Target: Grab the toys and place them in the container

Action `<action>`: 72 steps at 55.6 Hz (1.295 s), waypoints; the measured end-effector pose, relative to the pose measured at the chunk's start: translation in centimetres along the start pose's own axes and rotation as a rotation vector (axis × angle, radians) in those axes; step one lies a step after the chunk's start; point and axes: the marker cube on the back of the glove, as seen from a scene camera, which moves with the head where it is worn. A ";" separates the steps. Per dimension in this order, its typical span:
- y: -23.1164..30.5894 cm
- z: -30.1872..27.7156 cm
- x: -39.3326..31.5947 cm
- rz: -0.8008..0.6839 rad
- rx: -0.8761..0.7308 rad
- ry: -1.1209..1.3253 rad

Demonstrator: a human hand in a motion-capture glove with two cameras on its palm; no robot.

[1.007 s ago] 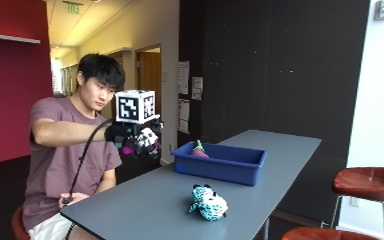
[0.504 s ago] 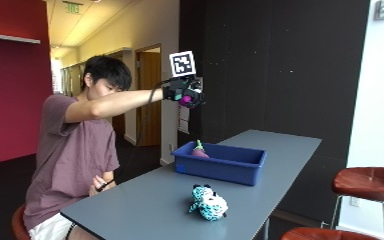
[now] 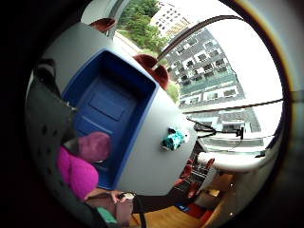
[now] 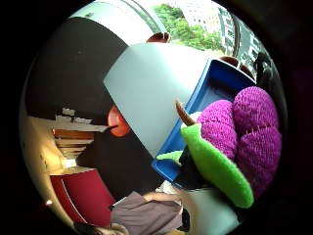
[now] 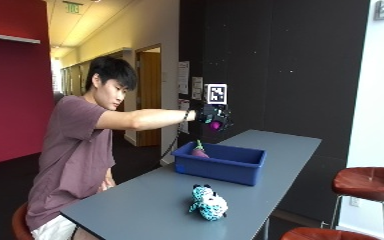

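We see the gloved right hand [image 5: 212, 119] clutching a purple toy [image 5: 214, 125] above the blue container [image 5: 220, 163]; a teal toy [image 5: 209, 203] lies on the table [image 5: 145, 210]. No readable writing.

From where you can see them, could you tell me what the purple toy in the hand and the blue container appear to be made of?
The purple toy looks like crocheted yarn: knit-like ribbing shows on its rounded lobes, with a matte green fabric leaf. The blue container seems to be hard moulded plastic, judging by its smooth walls and crisp rim. The teal spotted toy on the table looks like soft plush.
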 end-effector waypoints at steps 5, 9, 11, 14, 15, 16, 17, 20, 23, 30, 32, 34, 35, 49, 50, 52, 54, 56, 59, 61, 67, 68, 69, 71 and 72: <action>-0.1 1.5 -0.9 0.019 -0.152 -0.018; -0.1 2.0 -0.8 0.114 -0.254 -0.053; -0.4 2.2 -0.8 0.228 -0.281 -0.046; 0.1 1.8 -0.6 0.138 -0.253 -0.038; 0.5 1.5 -0.4 0.084 -0.235 -0.044; 0.8 1.1 -0.2 0.047 -0.218 -0.054; 1.0 0.7 0.1 0.030 -0.204 -0.064; 1.9 -0.6 1.6 0.032 -0.169 -0.079; 3.0 -2.1 4.2 0.065 -0.145 -0.044; 6.7 -4.9 11.1 0.072 -0.087 -0.038; 7.5 -5.3 12.9 0.134 -0.079 -0.060; 8.3 -5.5 14.7 0.218 -0.083 -0.068; 8.9 -5.4 15.7 0.220 -0.087 -0.066; 16.2 3.1 27.0 0.105 -0.228 0.105; 16.5 3.9 27.7 0.079 -0.237 0.116; 16.8 5.3 28.5 0.050 -0.260 0.113; 16.9 7.9 30.1 0.082 -0.309 0.116; 16.6 11.3 31.7 0.191 -0.366 0.080; 15.8 14.7 31.9 0.319 -0.400 -0.024; 15.8 16.7 32.6 0.311 -0.428 0.007; 15.9 20.0 33.4 0.227 -0.467 -0.021; 15.9 20.2 33.6 0.218 -0.465 -0.021; 15.8 20.5 33.7 0.216 -0.460 -0.017; 15.6 20.9 34.0 0.222 -0.447 -0.017; 15.5 21.1 34.2 0.228 -0.439 -0.022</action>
